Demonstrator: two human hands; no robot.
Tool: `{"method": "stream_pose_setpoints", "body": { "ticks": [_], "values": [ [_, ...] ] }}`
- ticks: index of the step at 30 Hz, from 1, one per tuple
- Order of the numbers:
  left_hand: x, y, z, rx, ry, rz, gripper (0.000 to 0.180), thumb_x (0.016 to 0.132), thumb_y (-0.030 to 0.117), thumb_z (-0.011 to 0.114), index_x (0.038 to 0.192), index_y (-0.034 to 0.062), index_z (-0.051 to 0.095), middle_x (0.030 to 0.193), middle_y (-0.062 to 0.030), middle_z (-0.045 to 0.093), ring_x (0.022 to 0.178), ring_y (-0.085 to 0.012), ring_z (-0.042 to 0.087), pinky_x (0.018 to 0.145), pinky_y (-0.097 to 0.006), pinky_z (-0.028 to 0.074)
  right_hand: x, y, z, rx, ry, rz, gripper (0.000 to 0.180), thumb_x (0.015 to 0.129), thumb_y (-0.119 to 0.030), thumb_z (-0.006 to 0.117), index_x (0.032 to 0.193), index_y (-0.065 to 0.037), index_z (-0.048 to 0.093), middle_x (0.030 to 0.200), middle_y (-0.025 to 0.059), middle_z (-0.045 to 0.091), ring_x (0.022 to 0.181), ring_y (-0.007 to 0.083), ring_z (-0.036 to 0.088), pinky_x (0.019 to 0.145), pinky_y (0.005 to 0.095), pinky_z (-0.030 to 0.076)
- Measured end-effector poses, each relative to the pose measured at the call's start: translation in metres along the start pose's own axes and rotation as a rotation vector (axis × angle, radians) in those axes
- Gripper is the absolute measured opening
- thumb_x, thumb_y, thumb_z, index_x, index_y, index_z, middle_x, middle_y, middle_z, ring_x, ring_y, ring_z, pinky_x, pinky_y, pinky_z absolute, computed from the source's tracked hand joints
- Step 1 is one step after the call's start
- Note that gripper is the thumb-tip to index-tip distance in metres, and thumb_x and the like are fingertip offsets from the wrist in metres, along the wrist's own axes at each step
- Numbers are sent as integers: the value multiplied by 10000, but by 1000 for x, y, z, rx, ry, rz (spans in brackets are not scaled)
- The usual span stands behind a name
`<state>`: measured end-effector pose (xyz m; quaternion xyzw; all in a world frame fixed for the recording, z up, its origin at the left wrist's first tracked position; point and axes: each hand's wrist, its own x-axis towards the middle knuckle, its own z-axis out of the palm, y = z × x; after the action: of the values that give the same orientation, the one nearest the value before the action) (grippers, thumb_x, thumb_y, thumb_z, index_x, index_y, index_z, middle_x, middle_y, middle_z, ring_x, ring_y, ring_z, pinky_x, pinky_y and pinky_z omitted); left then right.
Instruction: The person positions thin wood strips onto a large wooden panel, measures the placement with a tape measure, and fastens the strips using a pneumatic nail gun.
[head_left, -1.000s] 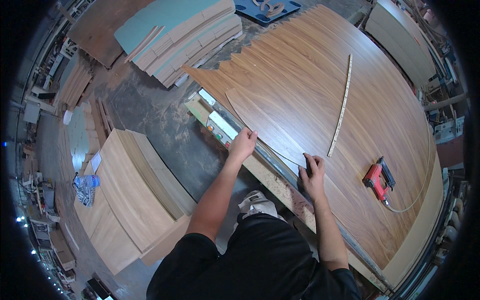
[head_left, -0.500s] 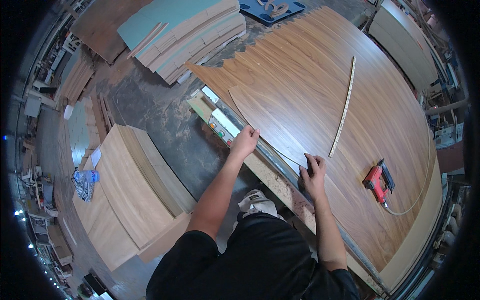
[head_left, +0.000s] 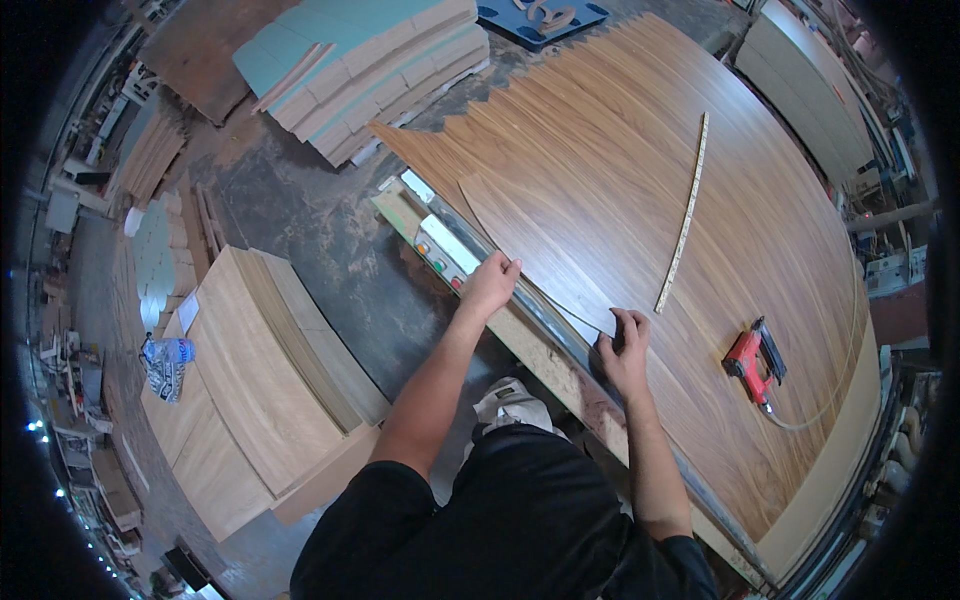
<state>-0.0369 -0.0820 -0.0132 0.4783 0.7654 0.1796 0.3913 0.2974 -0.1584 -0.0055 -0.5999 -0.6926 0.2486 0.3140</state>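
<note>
A brown wood-grain panel (head_left: 560, 240) lies on top of a fanned stack of like panels, its near edge bowed by the lens. My left hand (head_left: 489, 286) is closed on that near edge, thumb and fingers pinched together. Farther right, my right hand (head_left: 626, 358) has its fingers curled at the panel's near corner, pinching it; the fingertips partly hide the corner. Beyond my hands, a pale measuring strip (head_left: 684, 215) rests on the wood-grain surface. To the right lies a red and black nail gun (head_left: 748, 362) with a thin hose attached.
A metal rail (head_left: 550, 325) runs along the near edge, with a switch box (head_left: 442, 258) holding coloured buttons. Light wood boards (head_left: 265, 370) are stacked at left, beside a plastic-wrapped bundle (head_left: 168, 368). Green-topped boards (head_left: 340, 50) and a blue pallet (head_left: 520, 28) stand at the back.
Both hands keep their places on the panel edge. The whole view has shifted very slightly.
</note>
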Motion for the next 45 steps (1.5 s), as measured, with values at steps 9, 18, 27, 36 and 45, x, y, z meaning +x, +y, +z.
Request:
{"method": "stream_pose_setpoints", "body": {
  "ticks": [9,18,27,36,45],
  "values": [
    [15,-16,12,-66,33,52,507,1143,518,695,1116,12,698,929,-146,807,915,-312,799,894,-449,602,0,0,-1,-7,16,-48,610,867,-123,848,1453,-87,681,1418,252,608,1316,467,596,1160,555,488],
    [21,-28,12,-236,-14,50,489,1145,483,717,1069,0,698,878,-127,783,845,-264,761,840,-429,596,-13,4,-17,64,-5,20,837,855,-167,913,1615,-55,581,1457,289,573,1380,482,571,1211,533,500],
    [-119,34,70,313,41,834,292,1099,347,711,1224,84,734,1045,-189,800,900,-402,768,802,-533,614,11,12,-50,243,-300,166,827,895,-244,882,1648,-75,585,1470,254,573,1315,399,624,1182,464,542],
    [-180,54,141,646,-113,998,869,1005,357,729,1794,134,441,1879,-19,413,972,-283,717,763,-439,665,37,36,-58,768,-378,528,445,1192,-236,676,1558,16,667,1120,47,742,994,129,656,896,313,571],
    [-174,57,152,805,-185,881,890,966,328,747,1763,99,424,1795,-94,484,1049,-343,772,780,-498,687,33,27,-46,99,-226,116,716,956,-343,867,1564,-28,659,1409,245,711,1240,369,734,1024,482,621]
  ]
}}
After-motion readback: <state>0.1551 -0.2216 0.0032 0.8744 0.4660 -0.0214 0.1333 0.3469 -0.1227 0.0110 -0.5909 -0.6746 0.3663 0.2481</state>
